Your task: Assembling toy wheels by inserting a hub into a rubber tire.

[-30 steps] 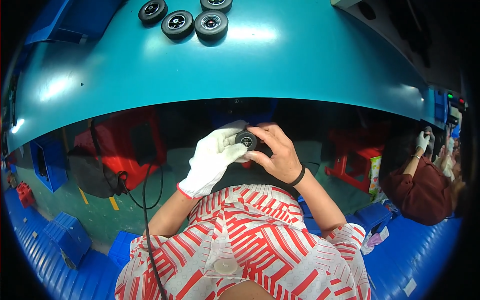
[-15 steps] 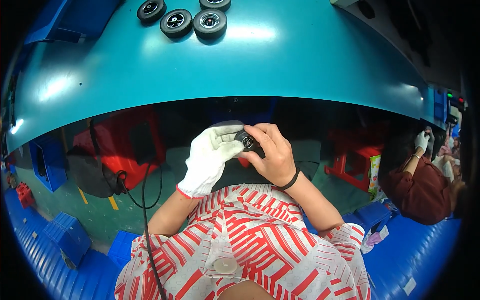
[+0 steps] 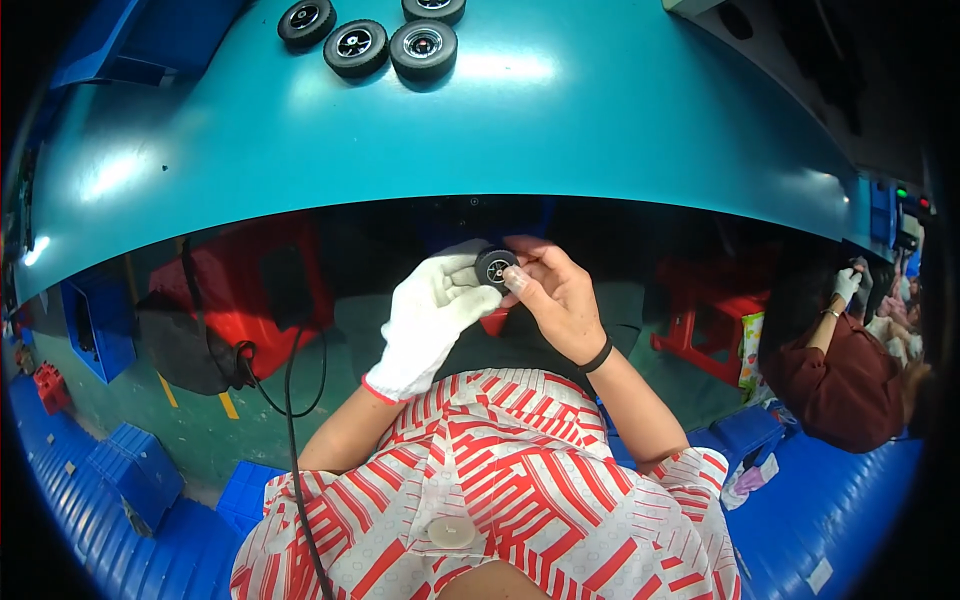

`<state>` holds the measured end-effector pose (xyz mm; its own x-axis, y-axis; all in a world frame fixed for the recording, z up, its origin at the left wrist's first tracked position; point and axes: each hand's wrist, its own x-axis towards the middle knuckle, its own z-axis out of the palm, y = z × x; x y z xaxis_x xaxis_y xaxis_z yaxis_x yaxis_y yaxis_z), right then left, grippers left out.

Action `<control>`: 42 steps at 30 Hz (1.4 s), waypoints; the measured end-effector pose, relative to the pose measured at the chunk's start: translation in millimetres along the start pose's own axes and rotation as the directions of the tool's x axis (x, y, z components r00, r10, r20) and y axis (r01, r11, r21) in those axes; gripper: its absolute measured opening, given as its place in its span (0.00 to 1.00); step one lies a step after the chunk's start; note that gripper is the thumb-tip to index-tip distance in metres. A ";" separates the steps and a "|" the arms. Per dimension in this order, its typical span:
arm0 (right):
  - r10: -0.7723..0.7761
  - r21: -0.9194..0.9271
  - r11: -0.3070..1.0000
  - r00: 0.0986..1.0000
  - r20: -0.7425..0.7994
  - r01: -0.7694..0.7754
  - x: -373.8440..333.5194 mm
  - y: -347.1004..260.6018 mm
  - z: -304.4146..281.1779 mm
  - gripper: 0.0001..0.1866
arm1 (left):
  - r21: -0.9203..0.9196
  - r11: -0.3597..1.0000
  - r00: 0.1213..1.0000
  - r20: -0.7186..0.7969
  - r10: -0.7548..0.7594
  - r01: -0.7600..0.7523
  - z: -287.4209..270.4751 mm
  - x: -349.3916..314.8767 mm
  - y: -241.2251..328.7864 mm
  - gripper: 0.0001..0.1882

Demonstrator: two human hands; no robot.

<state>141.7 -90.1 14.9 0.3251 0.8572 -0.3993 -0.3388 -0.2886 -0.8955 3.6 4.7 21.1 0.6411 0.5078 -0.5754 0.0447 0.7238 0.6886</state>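
Between my two hands, in front of my body and short of the table's near edge, is a small black wheel (image 3: 494, 267) with a spoked hub facing up toward me. My left hand (image 3: 433, 310), in a white glove with a red cuff, pinches its left side. My bare right hand (image 3: 556, 302), with a black band at the wrist, grips the right side, its thumb lying over the hub. The fingers under the wheel are partly hidden. Several similar wheels (image 3: 424, 50) rest on the far part of the teal table (image 3: 480, 140).
A blue bin (image 3: 150, 40) stands at the table's far left. Red stools (image 3: 240, 275) are under and beside the table, and a black cable (image 3: 290, 430) hangs at my left. Blue crates (image 3: 135, 470) sit on the floor. At the right works another person in a dark red top (image 3: 840, 385).
The wheel has turned so more of its hub faces me. My right hand has shifted slightly right, and its thumb has moved onto the wheel's face.
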 end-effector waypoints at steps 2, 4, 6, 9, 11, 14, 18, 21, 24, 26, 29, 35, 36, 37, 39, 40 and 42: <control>0.019 0.065 0.998 1.000 0.007 -0.020 -2.1 0.7 1.5 0.18 | -0.013 0.998 0.996 -0.071 0.056 -0.057 0.6 -2.9 -5.1 0.24; 0.004 0.009 1.000 1.000 -0.014 -0.004 -1.4 1.6 1.0 0.16 | -0.004 0.999 0.997 -0.062 0.054 -0.054 -2.4 -2.0 -6.9 0.24; -0.037 -0.113 0.993 0.999 0.018 0.039 -1.3 3.8 -5.1 0.16 | 0.034 0.998 0.998 -0.015 0.056 -0.055 -1.0 -2.4 -2.6 0.23; -0.036 -0.162 0.986 0.997 0.061 0.046 -1.6 -2.4 -5.9 0.15 | 0.088 0.995 0.999 0.011 0.047 -0.048 -0.3 -3.2 1.3 0.23; 0.000 -0.091 0.996 0.998 0.068 0.006 -2.2 -3.2 -5.6 0.15 | 0.052 0.999 0.999 0.032 -0.011 0.009 -4.9 -2.0 3.9 0.23; 0.022 -0.021 1.000 0.996 0.084 -0.020 -1.5 2.7 -5.9 0.16 | -0.010 0.995 0.992 0.083 -0.097 0.098 -10.9 4.5 4.8 0.23; 0.034 0.019 0.999 0.999 0.018 -0.035 -3.9 1.8 -1.2 0.15 | -0.064 0.993 0.991 0.104 -0.088 0.095 -4.3 4.6 7.0 0.23; -0.040 0.067 0.997 0.999 0.036 0.037 -3.6 3.9 3.7 0.15 | 0.070 0.994 0.996 -0.002 0.088 -0.088 1.7 0.5 -0.8 0.22; -0.024 -0.117 0.993 0.998 0.056 0.030 0.6 -0.5 -5.0 0.13 | 0.197 0.978 0.997 0.007 0.071 -0.071 1.4 -1.1 3.7 0.22; -0.049 -0.449 0.888 0.992 0.112 0.094 6.8 -10.6 -4.8 0.12 | 0.322 0.939 0.993 0.052 0.109 -0.120 -2.9 -2.5 -3.3 0.25; -0.068 -0.336 0.934 0.984 0.164 0.121 6.9 -12.9 -7.1 0.13 | 0.501 0.812 0.954 0.137 0.266 -0.299 -0.1 -10.7 3.6 0.25; 0.081 -0.205 0.977 0.992 0.101 -0.059 8.4 1.5 -12.8 0.15 | 0.347 0.925 0.987 0.091 0.134 -0.157 -2.1 -4.8 5.9 0.27; 0.079 -0.124 0.990 0.994 0.080 -0.068 8.6 1.6 -13.9 0.15 | 0.179 0.983 0.998 0.054 0.026 -0.035 -5.0 -2.1 3.3 0.27; 0.076 -0.044 0.996 0.995 0.061 -0.073 9.6 1.2 -15.9 0.16 | 0.066 0.998 0.997 0.074 0.015 -0.020 -8.6 1.8 0.0 0.26; 0.015 -0.050 0.999 1.000 0.015 -0.014 5.1 2.7 -16.5 0.14 | -0.008 1.000 0.997 0.077 -0.020 0.021 -11.1 6.7 0.1 0.25; -0.122 -0.231 0.965 0.992 0.037 0.128 2.2 0.1 -14.6 0.16 | -0.084 0.994 0.995 0.076 -0.058 0.064 -12.5 6.9 0.0 0.24; -0.327 -0.533 0.750 0.920 0.216 0.391 1.7 -12.4 -10.6 0.27 | -0.102 0.992 0.994 0.086 -0.065 0.074 -17.6 7.2 -5.3 0.22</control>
<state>155.8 -89.6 23.2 0.2190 0.9752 -0.0324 0.3434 -0.1081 -0.9329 -5.5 12.7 5.5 0.7001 0.4178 -0.5791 0.0131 0.8033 0.5955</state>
